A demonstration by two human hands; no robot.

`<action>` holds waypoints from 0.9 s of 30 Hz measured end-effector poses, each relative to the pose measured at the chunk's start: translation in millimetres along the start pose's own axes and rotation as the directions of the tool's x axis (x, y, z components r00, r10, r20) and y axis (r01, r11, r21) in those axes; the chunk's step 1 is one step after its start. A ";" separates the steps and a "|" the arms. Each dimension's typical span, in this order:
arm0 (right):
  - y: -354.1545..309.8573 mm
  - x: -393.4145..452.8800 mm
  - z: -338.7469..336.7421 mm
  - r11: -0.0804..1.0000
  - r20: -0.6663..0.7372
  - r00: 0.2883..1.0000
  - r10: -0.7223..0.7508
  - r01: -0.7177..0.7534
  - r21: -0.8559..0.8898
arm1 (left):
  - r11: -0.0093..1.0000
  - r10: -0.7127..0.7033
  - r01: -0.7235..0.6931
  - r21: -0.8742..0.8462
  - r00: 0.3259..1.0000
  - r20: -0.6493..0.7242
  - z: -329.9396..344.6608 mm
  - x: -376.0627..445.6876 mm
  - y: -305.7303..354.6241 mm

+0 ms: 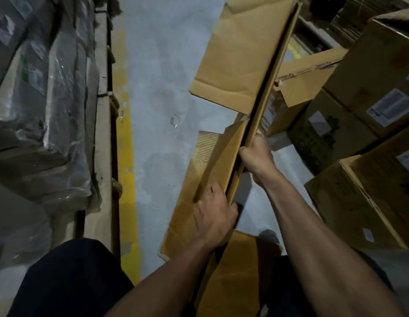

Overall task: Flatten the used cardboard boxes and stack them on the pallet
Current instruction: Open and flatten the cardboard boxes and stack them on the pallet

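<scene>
A flattened cardboard box runs edge-on from the lower middle of the frame up to the upper right, its two brown layers pressed almost together with only a dark slit between them. The left hand, in the lower centre, grips the near part of it — fingers wrapped over the top edge, palm against the left face. The right hand, a little higher and to the right, is curled round the same edge from the other side.

Along the left of the frame lies a stack of flat cardboard under crumpled clear plastic wrap, resting on a pallet whose wooden edge sits beside a yellow floor line. The grey concrete floor fills the centre.

At the right stand whole cartons piled on one another, bearing white printed labels — the print is too small and blurred to read. An open box behind the held one shows red and blue marking on its flap, also illegible.
</scene>
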State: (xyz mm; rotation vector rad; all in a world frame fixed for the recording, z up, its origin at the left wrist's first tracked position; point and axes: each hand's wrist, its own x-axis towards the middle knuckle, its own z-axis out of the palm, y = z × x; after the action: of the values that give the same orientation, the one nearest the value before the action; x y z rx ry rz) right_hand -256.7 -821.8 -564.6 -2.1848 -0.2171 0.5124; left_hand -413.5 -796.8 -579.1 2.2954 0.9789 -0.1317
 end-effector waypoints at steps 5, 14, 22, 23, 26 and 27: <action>-30.8 -19.6 0.4 0.992 0.128 0.985 -0.113 0.105 0.071 | 0.999 0.021 -0.028 -0.032 0.983 -0.180 -8.8 -1.9 -6.2; -46.7 -59.8 -3.0 0.905 0.566 0.763 -0.312 0.420 -0.068 | 0.969 -0.103 0.003 -0.249 0.915 -0.391 -74.3 59.1 -33.3; -12.0 -69.8 -17.1 0.863 0.263 0.943 -0.206 0.302 -0.406 | 0.844 -0.266 0.000 -0.536 0.868 -0.419 -118.5 125.6 -30.0; -7.6 -68.2 -15.0 0.923 0.250 0.959 -0.136 0.214 -0.320 | 0.813 -0.288 -0.012 -0.583 0.861 -0.420 -120.4 131.3 -30.5; 8.0 -66.0 -0.2 0.985 0.229 0.971 0.075 -0.037 -0.168 | 0.697 -0.362 -0.058 -0.714 0.831 -0.421 -130.6 142.7 -25.9; 12.9 -65.6 4.0 0.984 0.219 0.966 0.135 -0.104 -0.146 | 0.658 -0.384 -0.068 -0.750 0.826 -0.412 -134.8 146.9 -24.3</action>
State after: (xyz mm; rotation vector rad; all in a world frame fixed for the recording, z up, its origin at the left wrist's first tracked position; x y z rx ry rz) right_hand -317.9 -848.5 -558.3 -2.2767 -0.2499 0.8414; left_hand -344.3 -614.3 -531.6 1.4600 1.2248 0.7733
